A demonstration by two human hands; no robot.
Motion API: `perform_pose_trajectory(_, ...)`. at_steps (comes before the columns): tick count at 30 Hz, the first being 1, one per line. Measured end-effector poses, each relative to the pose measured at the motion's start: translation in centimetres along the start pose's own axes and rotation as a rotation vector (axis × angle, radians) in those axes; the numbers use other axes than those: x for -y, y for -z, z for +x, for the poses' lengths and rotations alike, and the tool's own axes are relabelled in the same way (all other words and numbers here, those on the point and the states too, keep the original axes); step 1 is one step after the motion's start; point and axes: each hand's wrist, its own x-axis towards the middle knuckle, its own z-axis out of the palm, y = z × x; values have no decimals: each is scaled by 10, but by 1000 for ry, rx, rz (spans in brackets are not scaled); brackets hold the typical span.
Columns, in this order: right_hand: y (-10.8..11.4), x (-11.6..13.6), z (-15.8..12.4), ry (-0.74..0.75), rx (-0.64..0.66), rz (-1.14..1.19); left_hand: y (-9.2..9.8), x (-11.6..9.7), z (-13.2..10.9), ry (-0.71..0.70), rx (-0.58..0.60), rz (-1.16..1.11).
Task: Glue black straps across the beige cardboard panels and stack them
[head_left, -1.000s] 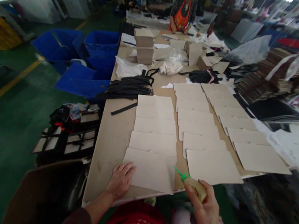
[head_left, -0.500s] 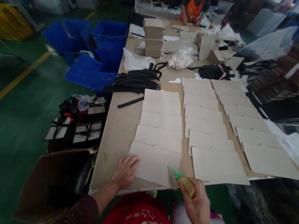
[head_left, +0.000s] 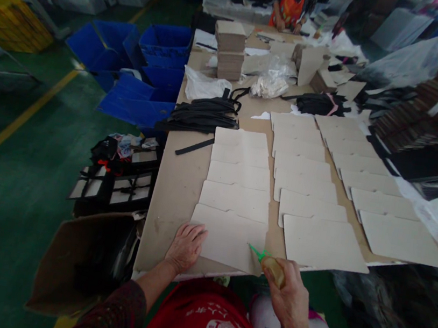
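My left hand [head_left: 185, 245] lies flat, fingers out, on the left edge of the nearest pale card sheet [head_left: 231, 237] at the front of the table [head_left: 172, 190]. My right hand [head_left: 287, 298] is wrapped round a small yellowish squeeze bottle [head_left: 273, 269] with a green nozzle [head_left: 257, 253]. The nozzle tip points at the sheet's lower right corner. Three rows of overlapping pale card sheets [head_left: 303, 170] run away from me across the table.
A bundle of black straps [head_left: 203, 115], card stacks [head_left: 229, 48] and plastic bags lie further up the table. Blue bins [head_left: 151, 67] and a brown carton [head_left: 83, 259] stand on the green floor at left. Dark stacked material [head_left: 425, 117] fills the right. A person in an orange apron [head_left: 292, 6] works at the far end.
The bottle in my right hand has come down and left, its nozzle now at the near sheet's corner. My left hand stayed on the sheet's edge. The view tilted down slightly.
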Motion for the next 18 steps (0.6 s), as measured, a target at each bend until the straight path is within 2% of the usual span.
perform_pose_trajectory(7,6,10,2,35,42,-33,1,-1,0,6,2,-12)
perform_pose_trajectory(18,-4,14,14,31,44,-60,1,-1,0,9,11,-23)
